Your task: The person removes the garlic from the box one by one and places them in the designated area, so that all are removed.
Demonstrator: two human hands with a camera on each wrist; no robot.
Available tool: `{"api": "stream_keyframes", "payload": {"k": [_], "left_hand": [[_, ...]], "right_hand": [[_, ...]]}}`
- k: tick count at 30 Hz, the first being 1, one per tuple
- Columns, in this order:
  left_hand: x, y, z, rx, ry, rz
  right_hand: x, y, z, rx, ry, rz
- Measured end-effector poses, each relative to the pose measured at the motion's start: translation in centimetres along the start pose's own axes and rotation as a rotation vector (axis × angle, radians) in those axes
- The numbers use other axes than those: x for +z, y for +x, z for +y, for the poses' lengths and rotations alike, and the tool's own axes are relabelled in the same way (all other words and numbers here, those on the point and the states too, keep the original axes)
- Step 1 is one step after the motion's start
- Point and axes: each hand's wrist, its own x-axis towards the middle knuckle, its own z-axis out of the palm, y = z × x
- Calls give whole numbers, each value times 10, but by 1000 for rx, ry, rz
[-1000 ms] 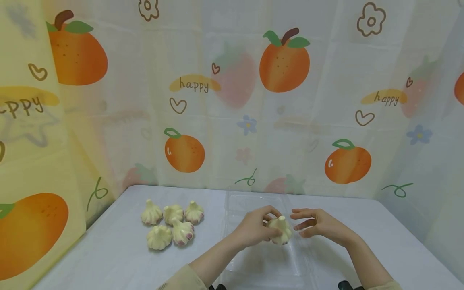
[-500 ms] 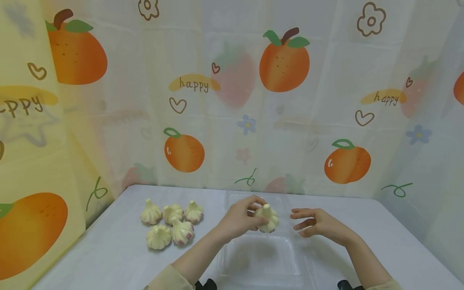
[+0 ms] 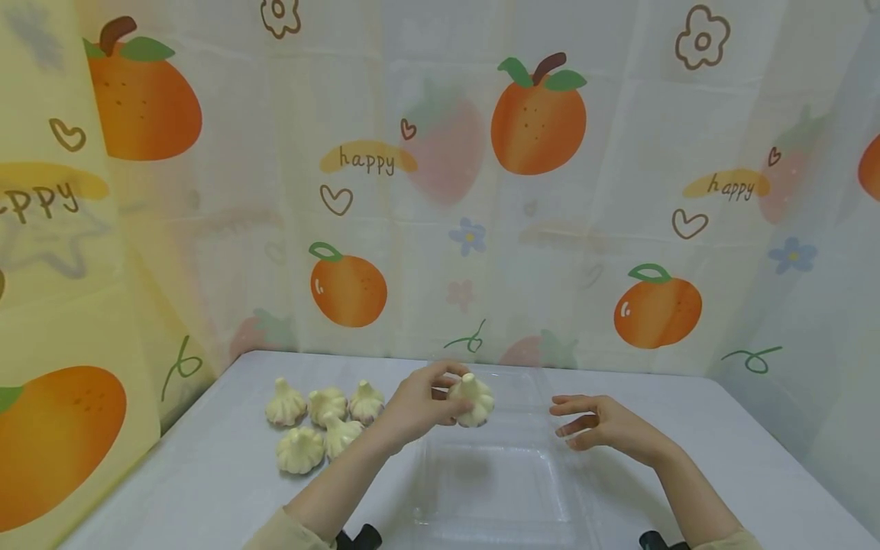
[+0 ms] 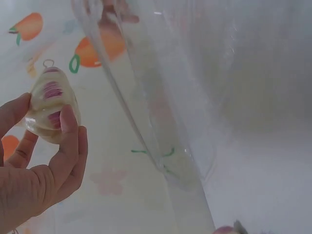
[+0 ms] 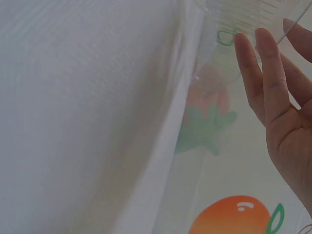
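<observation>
In the head view my left hand (image 3: 421, 405) holds a garlic bulb (image 3: 473, 400) between thumb and fingers, stem up, above the left side of a clear plastic box (image 3: 502, 519). The left wrist view shows the fingers gripping that bulb (image 4: 51, 105), its purple streaks turned to the camera. My right hand (image 3: 615, 429) hovers by the box's right side with fingers loosely extended and nothing in them. The right wrist view also shows this hand (image 5: 280, 92) holding nothing, with part of the clear box behind its fingertips.
Several garlic bulbs (image 3: 300, 450) lie grouped on the left of the white table (image 3: 206, 489), the nearest ones partly behind my left forearm. A fruit-printed curtain (image 3: 426, 229) stands along the table's back edge and both sides.
My left hand has moved left with the garlic bulb, from over the box's middle to its left side, rising slightly. The right hand has stayed in place.
</observation>
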Motion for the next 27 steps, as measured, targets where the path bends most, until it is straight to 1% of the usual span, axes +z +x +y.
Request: {"api": "stream_keyframes", "payload": {"k": [3, 8, 10, 15, 22, 27], "left_hand": [[-10, -3, -1, -8, 9, 28], [-24, -11, 0, -39, 27, 70], [-30, -13, -1, -41, 37, 80], [-46, -17, -5, -26, 58, 97], [-64, -27, -7, -36, 91, 139], [-78, -34, -6, -55, 99, 143]], "right_hand": [[0, 0, -1, 4, -1, 1], [0, -1, -2, 16, -14, 6], [0, -1, -1, 19, -16, 7], [0, 0, 0, 14, -18, 5], [0, -1, 0, 14, -15, 3], [0, 0, 0, 14, -16, 6]]}}
